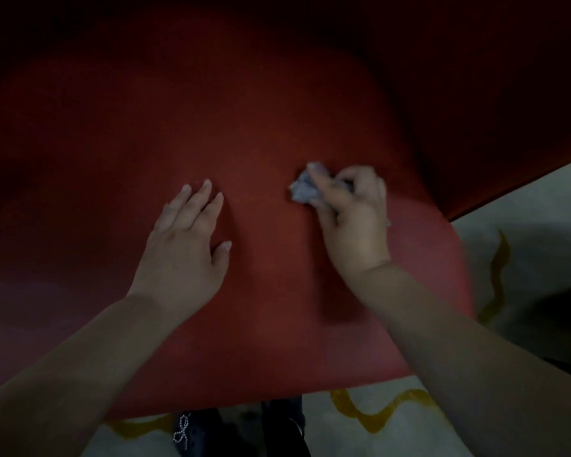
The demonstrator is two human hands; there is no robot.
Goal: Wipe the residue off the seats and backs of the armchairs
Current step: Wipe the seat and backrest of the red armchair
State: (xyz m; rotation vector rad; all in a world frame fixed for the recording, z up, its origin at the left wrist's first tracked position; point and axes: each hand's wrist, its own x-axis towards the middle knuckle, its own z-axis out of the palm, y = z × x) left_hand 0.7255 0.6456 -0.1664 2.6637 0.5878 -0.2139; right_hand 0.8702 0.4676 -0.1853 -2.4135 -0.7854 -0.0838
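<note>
A red armchair fills the head view, its seat (pixel 261 308) spreading below me and its back (pixel 211 77) rising dark at the top. My right hand (pixel 350 212) grips a crumpled pale grey wipe (pixel 302 189) and presses it onto the seat right of centre. My left hand (pixel 185 239) rests flat on the seat to the left of it, fingers straight and spread. A few tiny pale specks lie on the red fabric near my left fingertips.
The seat's front edge (pixel 360 384) curves across the bottom. Below and to the right is a pale floor (pixel 524 219) with wavy yellow lines. Dark shoes (pixel 211 433) show under the front edge. The scene is dim.
</note>
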